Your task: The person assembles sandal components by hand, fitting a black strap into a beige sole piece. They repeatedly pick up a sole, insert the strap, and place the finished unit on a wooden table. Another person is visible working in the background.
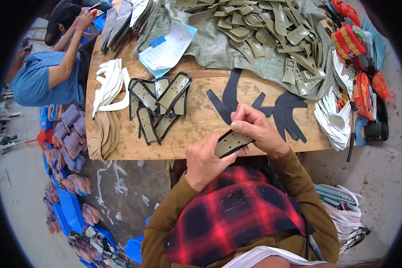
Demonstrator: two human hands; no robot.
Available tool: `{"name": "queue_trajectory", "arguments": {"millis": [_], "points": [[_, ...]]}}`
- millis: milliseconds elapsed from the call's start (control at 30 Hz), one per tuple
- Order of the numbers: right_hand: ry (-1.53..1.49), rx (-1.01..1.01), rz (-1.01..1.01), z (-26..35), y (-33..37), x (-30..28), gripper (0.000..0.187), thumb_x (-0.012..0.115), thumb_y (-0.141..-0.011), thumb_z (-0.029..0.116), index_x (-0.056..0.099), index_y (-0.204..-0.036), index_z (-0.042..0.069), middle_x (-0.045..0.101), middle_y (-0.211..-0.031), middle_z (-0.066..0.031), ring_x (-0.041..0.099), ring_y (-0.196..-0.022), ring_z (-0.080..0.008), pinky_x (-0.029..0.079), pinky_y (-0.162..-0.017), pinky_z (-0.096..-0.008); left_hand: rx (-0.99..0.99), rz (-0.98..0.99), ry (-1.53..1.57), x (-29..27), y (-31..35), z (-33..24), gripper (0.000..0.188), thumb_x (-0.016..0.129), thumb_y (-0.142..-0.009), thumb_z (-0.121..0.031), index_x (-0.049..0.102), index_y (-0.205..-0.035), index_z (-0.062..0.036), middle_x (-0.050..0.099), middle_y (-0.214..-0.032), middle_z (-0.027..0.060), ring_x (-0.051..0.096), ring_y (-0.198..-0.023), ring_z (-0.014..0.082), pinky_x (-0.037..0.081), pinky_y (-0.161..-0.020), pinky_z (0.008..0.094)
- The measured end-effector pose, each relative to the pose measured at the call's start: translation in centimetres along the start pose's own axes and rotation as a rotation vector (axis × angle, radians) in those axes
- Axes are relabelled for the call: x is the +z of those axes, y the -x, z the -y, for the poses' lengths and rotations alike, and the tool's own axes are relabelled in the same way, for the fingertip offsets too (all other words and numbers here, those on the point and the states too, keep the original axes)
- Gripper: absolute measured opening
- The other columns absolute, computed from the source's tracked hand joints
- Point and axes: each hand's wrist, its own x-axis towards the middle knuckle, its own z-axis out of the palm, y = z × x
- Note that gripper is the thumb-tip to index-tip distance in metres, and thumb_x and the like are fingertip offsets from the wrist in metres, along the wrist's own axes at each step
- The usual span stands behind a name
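Observation:
Over the near edge of the wooden table, my left hand [204,161] is closed around an olive, shin-shaped plate [230,144] with small holes and a black edging. My right hand [260,130] pinches the far end of this plate, thumb against fingertips on the black edging. Ahead and to the left lies a loose heap of similar black-edged olive plates [144,94]. Dark, flat, branched fabric pieces [230,94] rest just beyond my hands, and more dark fabric pieces [286,111] are fanned out to the right.
Bare olive plates [259,33] are piled on a grey-green sheet [205,42] at the back. White pieces [108,82], tan pieces [105,134] and a written paper [172,49] lie left. White pieces [332,118] stand right. A person [49,76] works beyond the left edge, near blue trays [69,210].

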Motion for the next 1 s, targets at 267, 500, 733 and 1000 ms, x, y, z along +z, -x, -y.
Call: {"name": "queue_trajectory", "arguments": {"millis": [267, 500, 733, 1000], "points": [[-0.340, 0.216, 0.152, 2.1, 0.3, -0.2, 0.019, 0.053, -0.099, 0.024, 0.051, -0.093, 0.006, 0.050, -0.083, -0.0004, 0.049, -0.058, -0.0041, 0.039, -0.046, -0.0184, -0.406, 0.461, 0.627, -2.1, -1.1, -0.5, 0.032, 0.047, -0.103, -0.025, 0.058, -0.118, 0.0008, 0.065, -0.081, 0.0140, 0.064, -0.067, 0.0200, 0.050, -0.062, 0.0337], [0.323, -0.204, -0.085, -1.1, -0.1, 0.3, 0.030, 0.044, -0.105, 0.032, 0.053, -0.099, 0.004, 0.052, -0.087, 0.0001, 0.050, -0.075, -0.0073, 0.042, -0.068, -0.0213, -0.364, 0.176, 0.629, 1.5, 1.3, 0.6, 0.032, 0.049, -0.103, -0.029, 0.059, -0.108, 0.0013, 0.063, -0.076, 0.0094, 0.057, -0.066, 0.0139, 0.048, -0.061, 0.0306], [0.285, -0.235, -0.381, -5.7, 1.6, 4.9, 0.053, 0.047, -0.103, 0.038, 0.031, -0.140, 0.003, 0.049, -0.118, -0.0095, 0.047, -0.109, -0.0165, 0.038, -0.098, -0.0297, -0.344, 0.002, 0.841, 2.9, 1.2, 2.4, 0.047, 0.047, -0.104, -0.036, 0.051, -0.135, -0.0002, 0.064, -0.092, 0.0051, 0.057, -0.084, 0.0102, 0.048, -0.072, 0.0260], [0.043, -0.058, -0.075, -2.0, -0.3, 2.0, 0.038, 0.042, -0.105, 0.032, 0.055, -0.118, -0.002, 0.067, -0.107, -0.0144, 0.061, -0.108, -0.0205, 0.047, -0.096, -0.0355, -0.293, 0.020, 0.450, 2.0, 1.0, 2.2, 0.040, 0.051, -0.102, -0.031, 0.053, -0.125, 0.0028, 0.063, -0.095, 0.0124, 0.063, -0.080, 0.0162, 0.049, -0.067, 0.0295]]}}
